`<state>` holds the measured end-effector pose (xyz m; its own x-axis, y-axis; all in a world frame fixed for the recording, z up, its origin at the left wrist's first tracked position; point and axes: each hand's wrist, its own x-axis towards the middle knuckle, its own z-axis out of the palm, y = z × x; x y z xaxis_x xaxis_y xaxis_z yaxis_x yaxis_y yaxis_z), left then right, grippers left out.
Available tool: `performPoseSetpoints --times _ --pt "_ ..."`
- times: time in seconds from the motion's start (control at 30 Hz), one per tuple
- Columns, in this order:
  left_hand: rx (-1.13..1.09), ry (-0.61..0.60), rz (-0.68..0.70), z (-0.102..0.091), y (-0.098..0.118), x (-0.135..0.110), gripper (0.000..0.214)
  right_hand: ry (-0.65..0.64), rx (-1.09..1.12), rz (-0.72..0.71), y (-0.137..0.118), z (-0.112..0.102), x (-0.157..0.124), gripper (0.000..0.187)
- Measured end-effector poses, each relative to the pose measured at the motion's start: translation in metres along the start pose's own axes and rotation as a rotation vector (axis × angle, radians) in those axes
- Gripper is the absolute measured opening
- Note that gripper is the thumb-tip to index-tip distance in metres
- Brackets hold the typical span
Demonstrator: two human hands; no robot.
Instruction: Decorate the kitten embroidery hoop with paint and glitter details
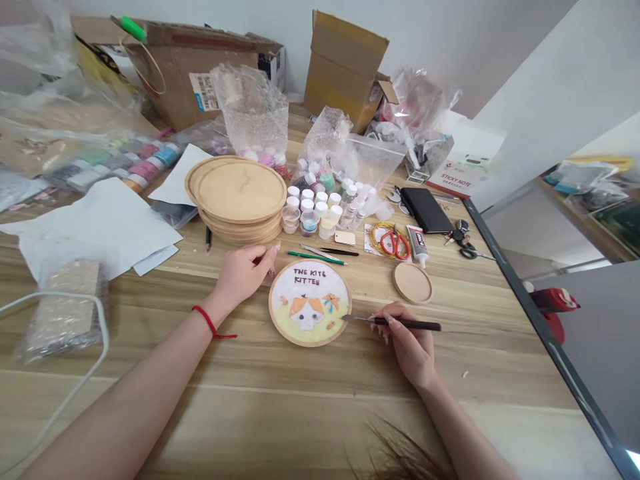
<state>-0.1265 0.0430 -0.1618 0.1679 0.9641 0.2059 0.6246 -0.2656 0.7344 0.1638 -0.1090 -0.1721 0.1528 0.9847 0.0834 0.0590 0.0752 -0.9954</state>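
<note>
A round wooden disc [340, 280] lies flat on the table, its inside covered by a pale picture with a white-and-orange cat face [307, 312] and brown letters reading "THE KITS KITTEN". In my right hand [411, 347] is a palette knife [420, 325], its metal tip over the disc's right edge; I cannot tell if it touches. Just left of the disc, my left hand [243, 273] rests on the table with its fingers curled in, and nothing shows in them. Behind the disc lie a green pencil [317, 258] and dark tweezers [340, 251].
Stacked wooden trays [235, 190] and white-capped jars [320, 198] stand behind. To the right are a small wooden tray [413, 283], red-handled pliers [395, 241], a glue tube [417, 247] and a black wallet [426, 210]. Paper [95, 227] and a white cable [103, 333] lie left.
</note>
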Motion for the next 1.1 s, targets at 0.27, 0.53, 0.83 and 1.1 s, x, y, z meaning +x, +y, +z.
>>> performPoseSetpoints --times 0.27,0.53,0.83,1.1 --pt "0.005 -0.006 -0.003 0.000 -0.001 0.000 0.048 0.005 0.024 -0.014 -0.001 -0.001 0.000 0.020" --pt "0.008 0.000 -0.022 0.000 0.001 0.000 0.048 0.069 0.125 0.021 -0.002 0.002 0.001 0.018" --pt "0.007 -0.005 -0.027 0.000 -0.001 0.000 0.049 0.209 0.212 0.118 -0.001 0.005 0.006 0.023" --pt "0.004 0.000 0.004 0.000 0.001 0.000 0.048 0.257 0.128 0.176 -0.009 0.000 0.010 0.023"
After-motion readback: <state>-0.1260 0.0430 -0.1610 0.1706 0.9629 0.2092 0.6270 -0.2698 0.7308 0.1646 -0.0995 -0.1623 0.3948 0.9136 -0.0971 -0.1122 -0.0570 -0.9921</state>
